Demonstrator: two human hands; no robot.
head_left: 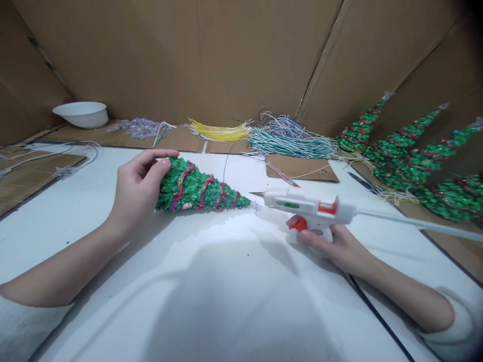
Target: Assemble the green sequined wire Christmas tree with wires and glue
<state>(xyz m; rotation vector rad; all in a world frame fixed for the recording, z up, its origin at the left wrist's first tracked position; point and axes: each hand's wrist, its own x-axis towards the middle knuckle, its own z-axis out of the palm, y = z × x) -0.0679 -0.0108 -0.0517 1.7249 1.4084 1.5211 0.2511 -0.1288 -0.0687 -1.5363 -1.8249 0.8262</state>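
A small green glittery tree [204, 188] with red garlands lies on its side on the white table top [211, 301], its tip pointing right. My left hand [141, 181] grips the tree at its wide base, fingers over the upper edge. At the tip is a small clear, shiny ornament [255, 205]. My right hand [324, 241] holds a white glue gun [309, 206] with a red trigger; its metal nozzle is just above and beside the tip ornament. A long glue stick comes out of the back of the gun.
Finished-looking trees [407, 151] stand at the right. Along the back lie yellow wires [221, 130], green-and-white wires [292, 144], a heap of clear ornaments [139, 127] and a white bowl [85, 114]. A cardboard piece [313, 170] lies before the wires. A black cord [377, 314] runs below my right arm.
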